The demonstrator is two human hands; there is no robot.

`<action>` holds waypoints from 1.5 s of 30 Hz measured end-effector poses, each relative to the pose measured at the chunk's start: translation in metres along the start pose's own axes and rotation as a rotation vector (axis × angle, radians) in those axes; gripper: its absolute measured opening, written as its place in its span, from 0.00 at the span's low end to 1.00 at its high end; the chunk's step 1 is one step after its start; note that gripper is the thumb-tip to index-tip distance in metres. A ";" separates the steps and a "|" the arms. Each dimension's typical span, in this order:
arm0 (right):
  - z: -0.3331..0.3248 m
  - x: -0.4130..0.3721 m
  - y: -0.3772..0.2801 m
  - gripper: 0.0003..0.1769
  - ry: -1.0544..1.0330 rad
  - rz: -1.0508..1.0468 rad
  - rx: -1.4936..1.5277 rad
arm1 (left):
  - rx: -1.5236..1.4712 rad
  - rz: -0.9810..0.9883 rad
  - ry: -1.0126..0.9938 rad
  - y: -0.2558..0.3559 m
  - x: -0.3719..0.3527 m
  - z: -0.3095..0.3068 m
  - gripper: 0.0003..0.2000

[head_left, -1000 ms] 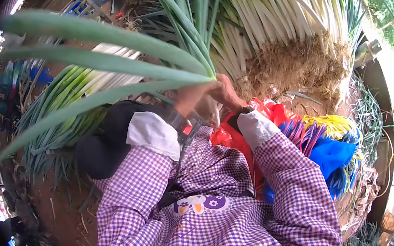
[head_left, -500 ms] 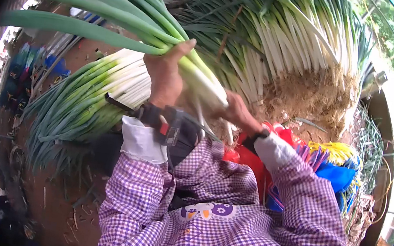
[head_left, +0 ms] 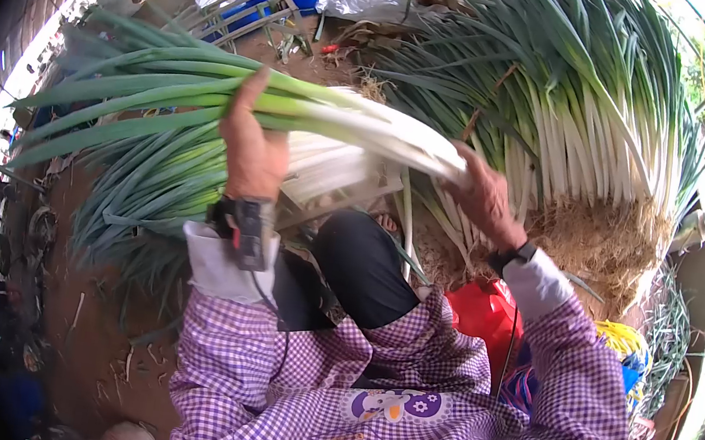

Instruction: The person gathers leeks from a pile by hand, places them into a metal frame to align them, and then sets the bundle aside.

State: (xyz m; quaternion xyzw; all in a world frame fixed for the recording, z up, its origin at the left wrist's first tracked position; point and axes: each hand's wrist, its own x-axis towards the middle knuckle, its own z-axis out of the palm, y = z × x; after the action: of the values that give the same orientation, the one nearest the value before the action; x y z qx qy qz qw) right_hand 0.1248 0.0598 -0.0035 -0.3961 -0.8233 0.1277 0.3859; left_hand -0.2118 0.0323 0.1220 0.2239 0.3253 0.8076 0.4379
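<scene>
A bunch of long green onions (head_left: 322,109) is stretched between my hands, green leaves to the left and white ends to the right. My left hand (head_left: 255,142) is wrapped round the leafy part, thumb on top. At the white root end, my right hand (head_left: 485,199) grips the same bunch. Below and behind it lies a pile of onions (head_left: 165,179), its white part partly hidden by the held bunch. A large heap of onions (head_left: 576,116) with brown roots fills the upper right. One loose onion (head_left: 406,222) lies beside my knee.
A red bag (head_left: 485,320) and yellow and blue ties (head_left: 623,346) lie by my right forearm. A slatted frame (head_left: 246,13) and silvery sheeting (head_left: 366,2) are at the top. Brown soil (head_left: 103,348) shows at the lower left.
The held bunch has swung from a steep slant to nearly level. My left hand has shifted left, my right hand to the right, farther apart. The view has also shifted.
</scene>
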 end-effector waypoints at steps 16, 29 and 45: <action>0.179 0.226 -0.016 0.38 -0.557 -0.386 0.077 | -0.136 -0.112 0.395 0.066 0.099 -0.236 0.16; 0.226 0.178 0.038 0.38 -0.819 -0.227 0.067 | 0.100 -0.423 0.503 0.038 0.063 -0.243 0.25; 0.229 0.165 0.030 0.35 -0.758 -0.295 -0.080 | 0.995 -0.663 0.271 0.127 -0.041 -0.237 0.07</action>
State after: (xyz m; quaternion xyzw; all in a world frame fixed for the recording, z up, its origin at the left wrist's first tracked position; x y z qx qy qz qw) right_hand -0.0912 0.2249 -0.0841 -0.2133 -0.9595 0.1760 0.0536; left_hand -0.4153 -0.1325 0.0475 0.1838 0.7686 0.4009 0.4634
